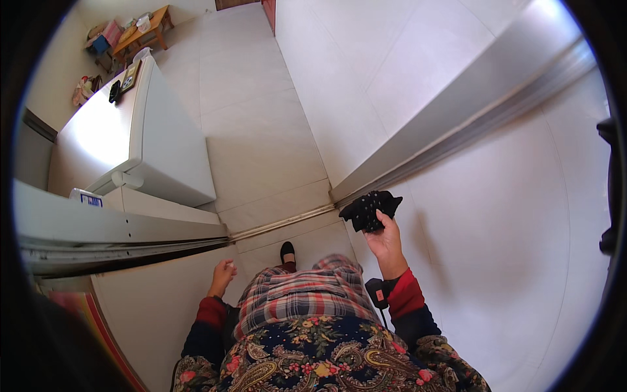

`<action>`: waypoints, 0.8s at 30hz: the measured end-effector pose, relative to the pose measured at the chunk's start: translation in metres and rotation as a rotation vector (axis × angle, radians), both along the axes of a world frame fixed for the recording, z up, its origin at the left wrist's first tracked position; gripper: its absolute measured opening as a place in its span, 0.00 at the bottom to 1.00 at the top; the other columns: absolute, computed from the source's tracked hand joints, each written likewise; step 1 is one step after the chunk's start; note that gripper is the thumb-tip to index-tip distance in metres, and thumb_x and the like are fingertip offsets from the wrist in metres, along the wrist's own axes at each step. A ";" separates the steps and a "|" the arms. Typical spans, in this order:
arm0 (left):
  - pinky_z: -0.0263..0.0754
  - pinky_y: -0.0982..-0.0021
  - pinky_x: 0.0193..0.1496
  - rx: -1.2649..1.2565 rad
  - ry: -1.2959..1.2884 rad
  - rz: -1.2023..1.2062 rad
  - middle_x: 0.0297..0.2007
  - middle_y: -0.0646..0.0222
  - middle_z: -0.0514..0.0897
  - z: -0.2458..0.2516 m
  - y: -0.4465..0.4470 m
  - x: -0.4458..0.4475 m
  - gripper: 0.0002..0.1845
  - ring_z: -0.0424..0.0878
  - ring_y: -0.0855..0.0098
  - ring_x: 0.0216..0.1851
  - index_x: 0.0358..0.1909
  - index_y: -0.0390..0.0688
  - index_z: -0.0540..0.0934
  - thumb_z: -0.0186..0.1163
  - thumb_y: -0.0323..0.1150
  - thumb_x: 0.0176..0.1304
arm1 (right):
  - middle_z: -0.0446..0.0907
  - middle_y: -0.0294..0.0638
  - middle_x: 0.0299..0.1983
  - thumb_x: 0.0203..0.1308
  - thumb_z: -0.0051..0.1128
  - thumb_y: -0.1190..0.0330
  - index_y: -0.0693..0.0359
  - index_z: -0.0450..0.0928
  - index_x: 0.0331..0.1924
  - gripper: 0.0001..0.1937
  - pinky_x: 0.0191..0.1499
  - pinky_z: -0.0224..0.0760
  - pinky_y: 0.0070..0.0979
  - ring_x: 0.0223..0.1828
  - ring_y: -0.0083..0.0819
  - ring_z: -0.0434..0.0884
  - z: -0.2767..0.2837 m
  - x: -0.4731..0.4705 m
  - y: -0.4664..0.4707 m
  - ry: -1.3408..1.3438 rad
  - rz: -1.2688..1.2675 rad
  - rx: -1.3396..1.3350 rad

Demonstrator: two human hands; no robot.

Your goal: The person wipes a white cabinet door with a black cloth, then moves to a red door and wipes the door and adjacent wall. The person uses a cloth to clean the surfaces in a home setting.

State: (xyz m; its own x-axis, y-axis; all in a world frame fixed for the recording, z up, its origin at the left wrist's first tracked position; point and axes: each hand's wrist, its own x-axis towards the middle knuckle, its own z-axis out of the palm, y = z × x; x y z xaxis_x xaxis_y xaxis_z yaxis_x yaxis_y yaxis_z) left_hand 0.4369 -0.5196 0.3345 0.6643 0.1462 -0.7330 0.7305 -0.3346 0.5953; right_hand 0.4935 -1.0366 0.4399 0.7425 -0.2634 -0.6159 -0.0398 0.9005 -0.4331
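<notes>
A crumpled black cloth (371, 210) with small pale dots is held up in my right hand (384, 240), the thumb pressed on its near side. The cloth is in front of the white tiled wall at the right, near the metal door frame (416, 142). My left hand (223, 277) hangs at my left side with loosely curled fingers and nothing visible in it. It is beside a pale panel (161, 294). Below are my plaid apron (308, 289) and one foot in a black shoe (288, 252).
A floor track (284, 223) crosses the doorway ahead. Beyond it at the left stands a white refrigerator (171, 147) with a small black item (115, 91) on top. Farther off is a wooden bench (159, 24) bearing several things. A tiled wall (343, 73) lines the passage's right side.
</notes>
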 end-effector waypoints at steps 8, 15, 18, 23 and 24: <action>0.76 0.74 0.33 -0.145 0.059 -0.032 0.29 0.71 0.83 0.002 -0.013 0.101 0.13 0.82 0.76 0.29 0.47 0.40 0.81 0.56 0.39 0.74 | 0.83 0.38 0.51 0.62 0.59 0.76 0.54 0.76 0.57 0.18 0.60 0.73 0.47 0.55 0.38 0.81 -0.009 0.112 0.034 0.084 0.044 0.005; 0.72 0.74 0.26 -0.095 0.013 0.078 0.23 0.74 0.76 0.014 -0.020 0.214 0.13 0.73 0.78 0.21 0.39 0.38 0.80 0.55 0.38 0.75 | 0.82 0.38 0.51 0.62 0.57 0.79 0.53 0.76 0.58 0.20 0.56 0.77 0.45 0.52 0.38 0.82 -0.028 0.282 0.018 0.080 0.103 0.099; 0.69 0.74 0.23 -0.076 0.010 0.136 0.22 0.74 0.75 0.019 -0.035 0.270 0.14 0.72 0.78 0.20 0.37 0.38 0.80 0.55 0.38 0.75 | 0.82 0.38 0.50 0.62 0.56 0.79 0.54 0.76 0.58 0.20 0.55 0.77 0.45 0.52 0.38 0.82 -0.026 0.362 0.007 0.051 0.119 0.130; 0.67 0.73 0.21 -0.096 0.054 0.135 0.20 0.75 0.74 0.015 -0.047 0.379 0.14 0.71 0.79 0.19 0.35 0.39 0.80 0.54 0.38 0.76 | 0.82 0.39 0.52 0.63 0.55 0.78 0.55 0.75 0.58 0.19 0.58 0.76 0.45 0.53 0.38 0.82 -0.018 0.467 -0.014 -0.007 0.112 0.113; 0.66 0.73 0.21 -0.067 0.050 0.138 0.19 0.75 0.73 0.015 -0.053 0.405 0.14 0.70 0.79 0.19 0.34 0.40 0.80 0.54 0.38 0.76 | 0.82 0.40 0.53 0.63 0.56 0.77 0.55 0.75 0.58 0.19 0.59 0.75 0.45 0.54 0.38 0.82 -0.020 0.491 -0.019 -0.044 0.112 0.093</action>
